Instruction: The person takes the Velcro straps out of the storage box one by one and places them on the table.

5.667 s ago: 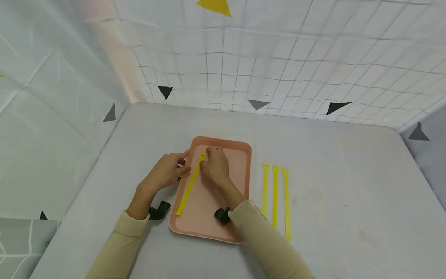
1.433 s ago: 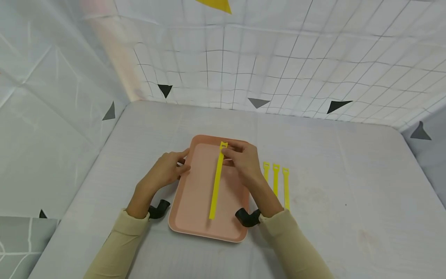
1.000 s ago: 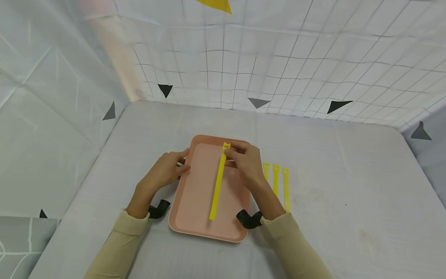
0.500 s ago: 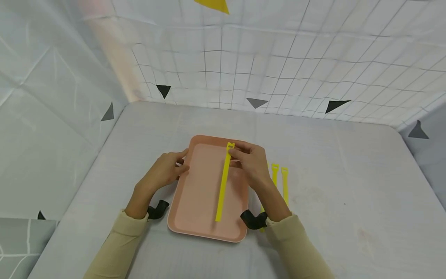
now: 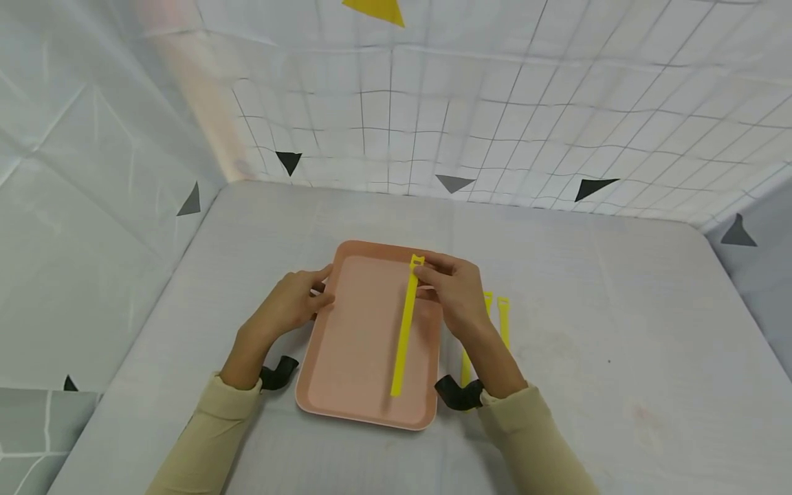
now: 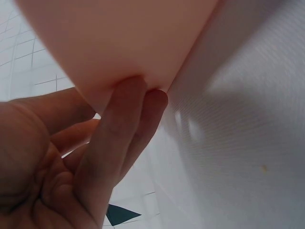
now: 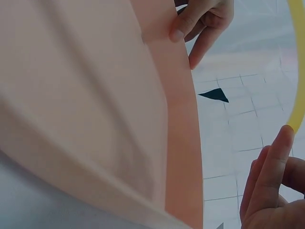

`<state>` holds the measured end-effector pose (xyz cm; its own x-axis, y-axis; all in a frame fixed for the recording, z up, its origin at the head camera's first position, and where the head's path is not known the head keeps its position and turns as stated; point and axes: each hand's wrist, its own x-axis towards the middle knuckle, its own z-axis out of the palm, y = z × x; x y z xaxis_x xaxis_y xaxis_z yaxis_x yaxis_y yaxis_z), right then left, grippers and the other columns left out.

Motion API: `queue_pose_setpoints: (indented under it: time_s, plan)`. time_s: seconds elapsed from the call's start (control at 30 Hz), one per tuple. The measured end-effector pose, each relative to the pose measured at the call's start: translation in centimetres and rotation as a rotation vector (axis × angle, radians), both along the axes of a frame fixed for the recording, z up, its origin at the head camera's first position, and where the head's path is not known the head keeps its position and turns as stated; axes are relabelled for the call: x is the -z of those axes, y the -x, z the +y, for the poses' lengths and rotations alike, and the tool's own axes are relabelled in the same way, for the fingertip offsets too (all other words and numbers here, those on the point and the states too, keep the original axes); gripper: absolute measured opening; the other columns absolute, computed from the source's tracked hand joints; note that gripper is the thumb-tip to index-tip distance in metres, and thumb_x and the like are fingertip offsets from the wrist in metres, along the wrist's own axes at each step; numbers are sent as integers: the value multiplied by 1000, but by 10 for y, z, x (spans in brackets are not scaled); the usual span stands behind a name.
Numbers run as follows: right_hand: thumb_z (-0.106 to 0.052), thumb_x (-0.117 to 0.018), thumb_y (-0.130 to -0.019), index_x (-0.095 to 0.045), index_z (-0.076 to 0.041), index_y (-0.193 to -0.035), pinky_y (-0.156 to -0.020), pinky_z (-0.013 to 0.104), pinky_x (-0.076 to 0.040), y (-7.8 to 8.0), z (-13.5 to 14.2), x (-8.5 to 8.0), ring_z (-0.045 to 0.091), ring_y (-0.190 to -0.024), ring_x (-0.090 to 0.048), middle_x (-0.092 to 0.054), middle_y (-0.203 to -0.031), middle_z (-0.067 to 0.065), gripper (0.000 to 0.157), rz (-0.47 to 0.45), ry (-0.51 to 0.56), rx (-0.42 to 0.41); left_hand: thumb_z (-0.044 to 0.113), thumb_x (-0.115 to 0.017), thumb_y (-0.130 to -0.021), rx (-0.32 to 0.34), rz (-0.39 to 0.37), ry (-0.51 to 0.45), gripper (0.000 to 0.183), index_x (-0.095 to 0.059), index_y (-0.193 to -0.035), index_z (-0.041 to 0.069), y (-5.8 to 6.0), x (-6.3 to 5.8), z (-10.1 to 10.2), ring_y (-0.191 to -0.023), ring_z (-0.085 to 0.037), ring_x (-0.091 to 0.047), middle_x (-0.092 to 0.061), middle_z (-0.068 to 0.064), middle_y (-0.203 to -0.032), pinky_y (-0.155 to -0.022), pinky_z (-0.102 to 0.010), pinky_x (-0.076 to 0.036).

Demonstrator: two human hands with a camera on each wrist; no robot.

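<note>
A pink rectangular tray lies on the table. My left hand holds its left rim; in the left wrist view the fingers press against the tray's outer wall. My right hand pinches a yellow cable strap just below its slotted head, between thumb and fingertips. The strap slants down over the right half of the tray, its tail toward me and a shadow beside it. In the right wrist view the strap curves up from the fingertips.
More yellow cable straps lie on the table right of the tray, partly hidden behind my right hand and wrist. Black wrist camera mounts sit at both wrists. A white gridded sheet hangs behind the table.
The yellow strap lay along the tray's left side; my right hand has lifted it and carried it rightward, closer to the right rim. My left hand stays at the tray's left rim.
</note>
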<state>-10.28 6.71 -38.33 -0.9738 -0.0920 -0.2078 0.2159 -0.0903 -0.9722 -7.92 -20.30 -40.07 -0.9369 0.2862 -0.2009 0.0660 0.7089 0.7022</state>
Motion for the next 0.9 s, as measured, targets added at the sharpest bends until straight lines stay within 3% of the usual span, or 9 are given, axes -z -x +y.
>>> queue_pose_setpoints:
  time_s: [0.53,0.9]
  plan:
    - [-2,-67,-93,-62,6,-127,-67,27,-58,-3,6,-4,16,-79,-66,-66,-104,12,35,-1,2,-9,10,-61,-99,-15,-31,18,63,-30,-153,-2,-1,-6,0,-81,-21,-70,-60,-29,-124,-66,-32,-56]
    - [-2,-66,-94,-61,6,-130,-66,26,-58,-5,13,-5,16,-79,-65,-66,-103,10,37,-23,8,13,9,-61,-99,-9,-22,17,63,-31,-153,-1,-1,-3,2,-81,-21,-70,-61,-29,-124,-66,-32,-57]
